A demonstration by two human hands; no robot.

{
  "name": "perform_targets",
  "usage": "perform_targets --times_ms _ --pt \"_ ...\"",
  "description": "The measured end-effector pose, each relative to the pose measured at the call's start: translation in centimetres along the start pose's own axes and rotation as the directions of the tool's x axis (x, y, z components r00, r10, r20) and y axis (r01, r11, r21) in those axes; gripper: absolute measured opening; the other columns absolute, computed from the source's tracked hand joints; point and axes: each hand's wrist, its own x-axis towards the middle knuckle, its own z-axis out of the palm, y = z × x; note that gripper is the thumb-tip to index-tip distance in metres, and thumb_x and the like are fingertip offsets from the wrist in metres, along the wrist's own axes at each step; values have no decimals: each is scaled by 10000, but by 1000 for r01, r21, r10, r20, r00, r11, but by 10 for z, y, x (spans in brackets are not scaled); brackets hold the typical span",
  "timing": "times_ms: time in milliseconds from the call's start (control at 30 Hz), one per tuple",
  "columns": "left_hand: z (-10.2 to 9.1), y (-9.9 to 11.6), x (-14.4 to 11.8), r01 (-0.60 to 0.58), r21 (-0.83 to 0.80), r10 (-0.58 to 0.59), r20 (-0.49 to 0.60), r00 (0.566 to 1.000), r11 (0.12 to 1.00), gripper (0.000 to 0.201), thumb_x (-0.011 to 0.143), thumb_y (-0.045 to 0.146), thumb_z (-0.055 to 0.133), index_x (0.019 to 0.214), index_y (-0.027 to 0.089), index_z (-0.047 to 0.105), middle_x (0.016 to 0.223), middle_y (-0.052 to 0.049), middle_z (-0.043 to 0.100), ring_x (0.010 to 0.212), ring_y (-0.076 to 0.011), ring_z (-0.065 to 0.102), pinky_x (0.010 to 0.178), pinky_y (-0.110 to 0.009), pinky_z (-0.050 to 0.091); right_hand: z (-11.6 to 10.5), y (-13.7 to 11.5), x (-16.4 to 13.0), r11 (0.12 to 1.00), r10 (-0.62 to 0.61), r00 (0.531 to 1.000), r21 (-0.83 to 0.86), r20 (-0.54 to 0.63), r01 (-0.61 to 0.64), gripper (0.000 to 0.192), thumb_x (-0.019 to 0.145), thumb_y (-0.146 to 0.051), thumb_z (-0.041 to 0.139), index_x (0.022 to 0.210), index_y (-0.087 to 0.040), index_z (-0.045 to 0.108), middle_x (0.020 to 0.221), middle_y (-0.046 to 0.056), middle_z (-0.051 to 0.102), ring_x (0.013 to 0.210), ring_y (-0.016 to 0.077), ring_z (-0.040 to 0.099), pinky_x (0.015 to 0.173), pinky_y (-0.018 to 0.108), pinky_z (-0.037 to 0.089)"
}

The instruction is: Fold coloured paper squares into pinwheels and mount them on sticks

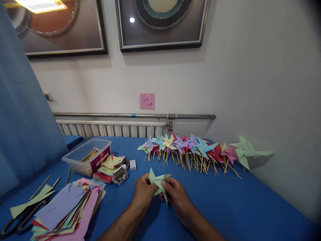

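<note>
Pinwheel head (pixel 158 182), pale green folded paper, sits pinched between my 2 hands over the blue table (pixel 225 207), its points reaching up past my fingertips and down between them; left hand (pixel 143 191) and right hand (pixel 175 193) are both closed on it, equally near. Beyond my fingers lies the row of finished pinwheels (pixel 193 149), left of them the paper stack (pixel 67 209), staple boxes (pixel 120 174) and clear bin (pixel 86 155); I see nothing obstructing.

Head camera, single view: I look forward and down from above my hands (pixel 160 192), close over the blue table (pixel 225 207), facing the wall (pixel 250 83) behind it
</note>
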Motion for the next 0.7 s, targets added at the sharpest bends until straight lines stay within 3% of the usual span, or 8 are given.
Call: perform_targets --times_ms 300,533,700 --pt "4 2 -2 55 -73 -53 33 998 996 275 447 203 825 658 136 663 547 -4 658 461 -119 533 471 -225 413 -6 7 6 988 -70 997 -138 -34 64 337 775 -485 705 901 -180 635 616 -19 661 507 138 568 530 251 420" --pt "1 -4 1 85 -63 -84 28 996 994 220 469 164 742 675 126 674 560 -9 662 493 -132 559 513 -232 426 -5 11 12 980 -120 988 -171 -101 102 467 687 -573 770 919 -189 638 582 -39 627 498 147 571 517 260 465" --pt "-4 2 2 75 -50 -77 -24 997 996 247 490 171 731 728 110 707 592 -14 677 503 -121 548 521 -225 412 0 9 6 999 -45 988 -31 -145 41 432 803 -621 665 894 -199 645 655 3 690 550 168 629 539 271 496"
